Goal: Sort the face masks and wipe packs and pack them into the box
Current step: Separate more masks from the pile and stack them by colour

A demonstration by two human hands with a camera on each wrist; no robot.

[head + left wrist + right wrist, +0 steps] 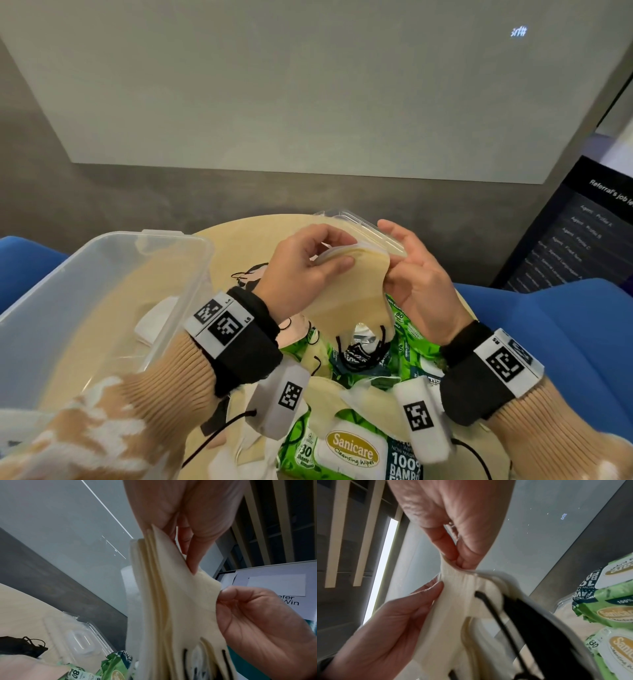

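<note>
Green wipe packs with white flip lids lie nearest, at the near edge of the round pale wooden table, mixed with loose cream and black masks. Above them both hands hold up a thin stack of soft cream cloth face masks.

The left hand pinches the top of the stack, thumb on one face and curled fingers on the other. The right hand pinches the stack's right edge between thumb and fingertips. Both hands are closed on the masks, and the stack hangs in the air, not touching the table.

These masks look very light, floppy and thin. I think the layers could slide apart or one could slip out, so a firm pinch across all the layers near the top edge is best. Black ear loops dangle from the bottom and could catch on the packs.

Its long side runs up and down, top edge away from the person, loops toward them.

To the left, the clear plastic box sits open at the table's left edge, with something white inside.
</note>
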